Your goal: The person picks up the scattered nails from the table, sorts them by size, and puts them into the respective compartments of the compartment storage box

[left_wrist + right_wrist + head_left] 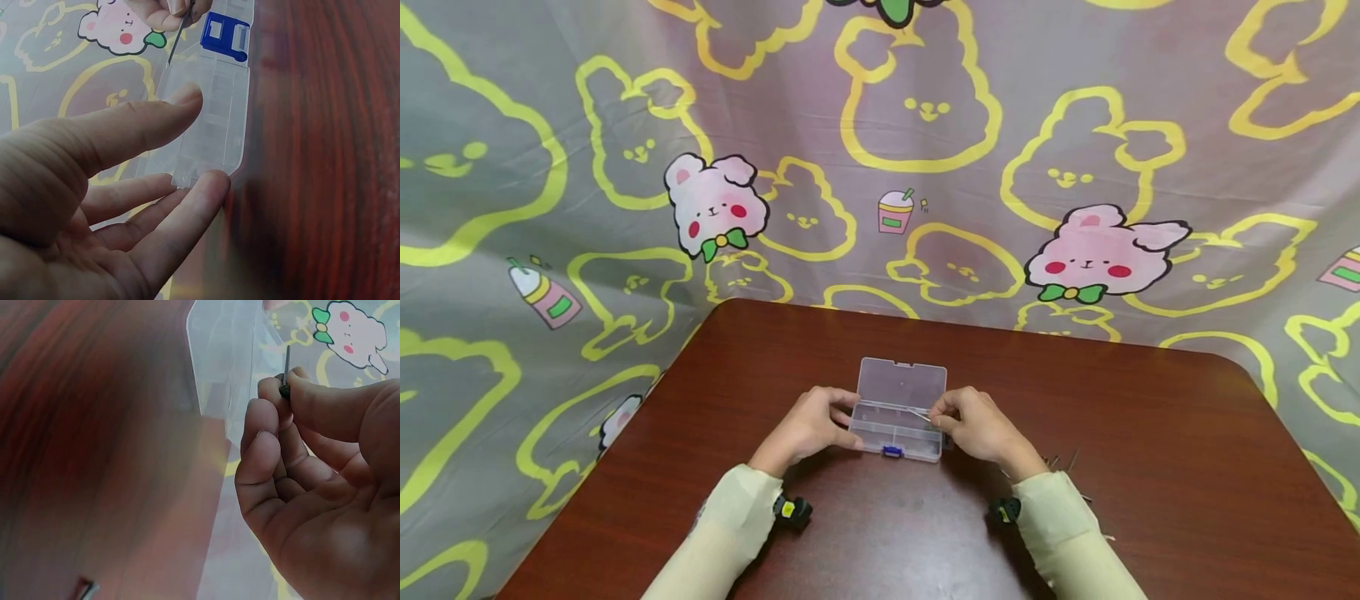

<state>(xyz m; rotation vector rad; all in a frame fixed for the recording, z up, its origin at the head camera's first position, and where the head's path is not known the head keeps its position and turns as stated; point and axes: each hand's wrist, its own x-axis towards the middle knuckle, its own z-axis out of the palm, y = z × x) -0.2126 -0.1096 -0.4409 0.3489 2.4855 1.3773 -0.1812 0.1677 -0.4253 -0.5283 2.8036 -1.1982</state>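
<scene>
On the table lies a clear plastic compartment box point(895, 429) with its lid point(901, 383) raised at the back and a blue latch point(892, 452) on its front. My left hand point(812, 427) holds the box's left end, thumb by the front corner and fingers at the side. Over the box's right part, my right hand point(977, 423) pinches a thin metal rod point(287, 365) between thumb and forefinger. A small dark lump shows on the rod right at the fingertips. The rod's tip points left over the compartments.
Several thin stick-like pieces point(1073, 460) lie on the brown table point(760, 350) beside and partly behind my right forearm. A curtain point(805, 108) with cartoon bears and rabbits hangs close behind the table's far edge.
</scene>
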